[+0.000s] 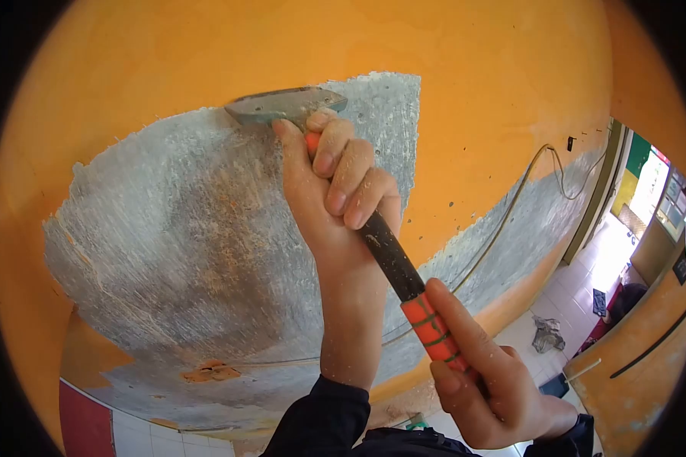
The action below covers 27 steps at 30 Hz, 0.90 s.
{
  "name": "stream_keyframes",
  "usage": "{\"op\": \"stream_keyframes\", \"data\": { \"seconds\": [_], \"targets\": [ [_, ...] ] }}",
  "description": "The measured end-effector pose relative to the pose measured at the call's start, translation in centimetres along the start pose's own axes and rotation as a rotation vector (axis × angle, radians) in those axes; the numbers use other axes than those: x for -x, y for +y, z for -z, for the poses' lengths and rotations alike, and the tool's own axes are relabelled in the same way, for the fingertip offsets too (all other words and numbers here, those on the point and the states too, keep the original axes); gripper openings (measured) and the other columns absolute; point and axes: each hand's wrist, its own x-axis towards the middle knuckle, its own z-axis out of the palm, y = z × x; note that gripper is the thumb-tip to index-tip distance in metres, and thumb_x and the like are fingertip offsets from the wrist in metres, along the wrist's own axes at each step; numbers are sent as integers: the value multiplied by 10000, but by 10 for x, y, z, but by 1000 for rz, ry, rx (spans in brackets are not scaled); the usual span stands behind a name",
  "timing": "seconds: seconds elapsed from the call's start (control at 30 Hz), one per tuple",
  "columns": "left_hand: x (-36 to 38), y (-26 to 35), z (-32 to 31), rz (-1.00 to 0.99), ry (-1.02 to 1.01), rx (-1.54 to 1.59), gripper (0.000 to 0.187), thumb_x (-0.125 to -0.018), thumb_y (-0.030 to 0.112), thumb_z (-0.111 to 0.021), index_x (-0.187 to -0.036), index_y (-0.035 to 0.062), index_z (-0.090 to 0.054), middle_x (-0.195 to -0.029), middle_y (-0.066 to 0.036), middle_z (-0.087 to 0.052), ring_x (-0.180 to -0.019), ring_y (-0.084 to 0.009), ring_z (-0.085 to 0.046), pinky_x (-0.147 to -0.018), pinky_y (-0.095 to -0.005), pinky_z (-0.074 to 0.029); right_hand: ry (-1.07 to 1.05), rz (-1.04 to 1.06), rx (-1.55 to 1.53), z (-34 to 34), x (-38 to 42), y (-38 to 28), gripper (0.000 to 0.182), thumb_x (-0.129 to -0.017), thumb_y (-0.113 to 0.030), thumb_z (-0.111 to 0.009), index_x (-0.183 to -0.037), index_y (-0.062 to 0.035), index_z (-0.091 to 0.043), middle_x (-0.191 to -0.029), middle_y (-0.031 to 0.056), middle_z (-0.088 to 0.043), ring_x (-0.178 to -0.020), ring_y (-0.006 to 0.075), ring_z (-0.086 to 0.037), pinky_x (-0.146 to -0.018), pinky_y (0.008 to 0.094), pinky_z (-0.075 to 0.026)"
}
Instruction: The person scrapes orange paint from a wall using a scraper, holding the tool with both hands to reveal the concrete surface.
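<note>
A long-handled wall scraper [392,255] slants across the view, its wide grey metal blade [286,105] pressed against the wall along the upper edge of a bare patch [221,183]. My left hand [339,175] wraps round the handle just below the blade, with its thumb up near the blade. Farther down, the fingers of my right hand [495,388] close on the orange grip with dark bands at the handle's lower end. Orange paint [503,99] meets the ragged edge of the grey patch. Pale dust sticks to my left hand.
A cable [514,199] hangs along the wall on the right and runs low across it. At right, a doorway [636,179] opens beyond a tiled floor [568,293], where a crumpled grey bag [547,335] lies. A loose paint flake [209,372] shows low on the wall.
</note>
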Motion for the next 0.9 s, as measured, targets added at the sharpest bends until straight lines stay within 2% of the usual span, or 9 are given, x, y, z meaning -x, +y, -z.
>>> {"op": "stream_keyframes", "data": {
  "seconds": [0.4, 0.47, 0.57, 0.6, 0.63, 0.7, 0.73, 0.83, 0.9],
  "targets": [
    [-2, -20, 23, 69, 66, 13, 393, -985, 485, -366, -901, 120, -485, -601, 51, -337, -363, -43, -296, -254, -181, -285, 144, -56, -21, 4, 11, 18, 597, -915, -89, -413, -1458, 46, -205, -621, -15, -498, -549, 51, -471, -541, 211, -409],
    [-5, -22, 35, 78, 0, -48, 388, -983, 489, -369, -896, 128, -479, -604, 55, -329, -368, -42, -292, -255, -179, -276, 176, -13, 29, 3, 10, 22, 555, -917, -6, -464, -1436, 32, -272, -1140, 250, -617, -797, 165, -662, -678, 285, -487],
    [-20, -30, 15, 19, 84, -81, 399, -982, 499, -358, -899, 129, -482, -597, 55, -327, -352, -45, -282, -249, -182, -276, 159, -133, -21, 16, 4, 18, 556, -916, -9, -466, -1435, 35, -273, -1186, 235, -606, -799, 142, -658, -694, 255, -484],
    [-15, -28, 17, 50, 84, -60, 406, -981, 503, -354, -900, 128, -486, -595, 55, -331, -352, -40, -281, -255, -180, -278, 164, -96, 24, 16, 9, 20, 561, -912, -7, -469, -1436, 36, -273, -988, 165, -675, -681, 98, -616, -628, 226, -462],
    [-8, -27, 25, 59, 80, -64, 406, -981, 503, -354, -900, 128, -486, -595, 55, -331, -352, -40, -281, -255, -180, -278, 173, -91, 20, 11, 13, 22, 561, -912, -7, -469, -1436, 36, -273, -988, 165, -675, -681, 99, -616, -628, 226, -462],
    [-2, -25, 35, 110, -76, -19, 399, -981, 502, -360, -887, 133, -481, -598, 58, -328, -366, -30, -281, -270, -172, -278, 181, -39, 65, 5, 15, 25, 556, -910, -6, -471, -1432, 37, -284, -728, 74, -617, -570, 84, -545, -544, 225, -417],
    [-4, -25, 33, 99, -36, -27, 404, -977, 509, -362, -886, 135, -482, -598, 56, -327, -369, -32, -286, -270, -175, -280, 189, -41, 66, 7, 12, 25, 556, -910, -6, -471, -1432, 37, -284, -728, 74, -617, -570, 84, -545, -544, 225, -417],
    [-21, -32, 18, 23, 50, -33, 422, -974, 520, -354, -896, 129, -490, -587, 51, -329, -341, -47, -282, -252, -191, -285, 203, -140, -78, 18, 5, 22, 549, -908, -12, -483, -1427, 28, -310, -996, 141, -674, -642, 68, -558, -605, 220, -452],
    [-13, -29, 27, 70, 51, 23, 418, -972, 518, -361, -905, 128, -495, -586, 50, -333, -341, -47, -281, -252, -191, -286, 224, -88, 53, 12, 11, 21, 544, -908, -6, -476, -1427, 20, -315, -976, 133, -678, -639, 56, -543, -601, 217, -448]
  ]
}}
